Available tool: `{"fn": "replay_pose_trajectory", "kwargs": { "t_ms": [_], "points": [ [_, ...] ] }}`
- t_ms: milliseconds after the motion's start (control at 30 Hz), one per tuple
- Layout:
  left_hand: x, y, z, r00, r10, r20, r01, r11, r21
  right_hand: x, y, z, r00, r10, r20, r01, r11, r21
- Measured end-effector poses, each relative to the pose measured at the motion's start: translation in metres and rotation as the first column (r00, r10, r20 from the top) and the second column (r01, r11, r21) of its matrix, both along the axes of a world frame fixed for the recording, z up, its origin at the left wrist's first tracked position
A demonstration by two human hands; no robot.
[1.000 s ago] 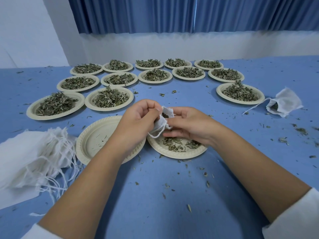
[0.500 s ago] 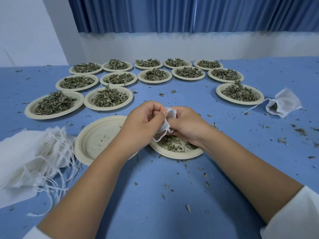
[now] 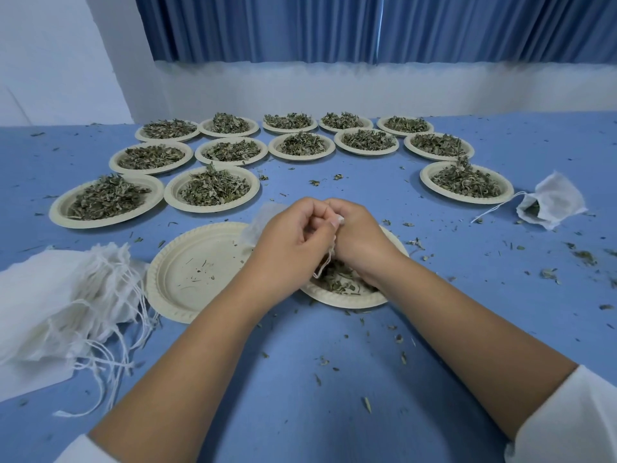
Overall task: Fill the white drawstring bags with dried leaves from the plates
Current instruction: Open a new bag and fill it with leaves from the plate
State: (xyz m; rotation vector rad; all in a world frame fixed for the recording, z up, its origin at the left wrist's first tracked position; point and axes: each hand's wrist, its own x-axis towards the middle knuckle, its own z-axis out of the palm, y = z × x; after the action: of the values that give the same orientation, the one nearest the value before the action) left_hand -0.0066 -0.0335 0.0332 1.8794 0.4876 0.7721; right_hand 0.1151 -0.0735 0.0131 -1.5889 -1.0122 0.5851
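Heaped at the near left, spare drawstring bags (image 3: 50,312), cords trailing. Just right of them, near-empty plate (image 3: 187,272). Next, left hand (image 3: 290,242), fingers curled round held bag (image 3: 263,222), white fabric poking out past the knuckles. Touching it, right hand (image 3: 360,242), pinching the same bag's cord (image 3: 325,262), above plate of few leaves (image 3: 347,297). Farther off, filled plates (image 3: 213,190) in rows. At right, filled bag (image 3: 554,202), lying on blue table (image 3: 334,412).

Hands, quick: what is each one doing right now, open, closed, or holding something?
Left hand: closed, gripping the white drawstring bag.
Right hand: closed, pinching the same bag's top, above a plate with few leaves left.
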Motion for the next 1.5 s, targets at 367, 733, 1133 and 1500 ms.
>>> {"fn": "replay_pose_trajectory", "kwargs": {
  "t_ms": [367, 733, 1133, 1500],
  "points": [
    [-0.007, 0.01, 0.005, 0.987, 0.054, 0.153, -0.013, 0.965, -0.261, 0.018, -0.01, 0.016, 0.772, 0.285, -0.568, -0.305, 0.95, 0.061],
    [-0.007, 0.004, 0.006, 0.996, -0.027, 0.09, 0.046, 0.975, -0.216, 0.008, -0.014, 0.009, 0.969, 0.161, -0.186, -0.175, 0.982, -0.067],
    [-0.008, 0.016, 0.005, 0.977, 0.162, 0.141, -0.124, 0.96, -0.25, 0.026, -0.025, 0.024, 0.957, 0.279, 0.082, -0.252, 0.935, -0.249],
    [-0.007, 0.02, 0.003, 0.97, 0.207, 0.126, -0.169, 0.951, -0.26, 0.026, -0.032, 0.026, 0.803, 0.401, 0.441, -0.169, 0.863, -0.477]
  ]
}}
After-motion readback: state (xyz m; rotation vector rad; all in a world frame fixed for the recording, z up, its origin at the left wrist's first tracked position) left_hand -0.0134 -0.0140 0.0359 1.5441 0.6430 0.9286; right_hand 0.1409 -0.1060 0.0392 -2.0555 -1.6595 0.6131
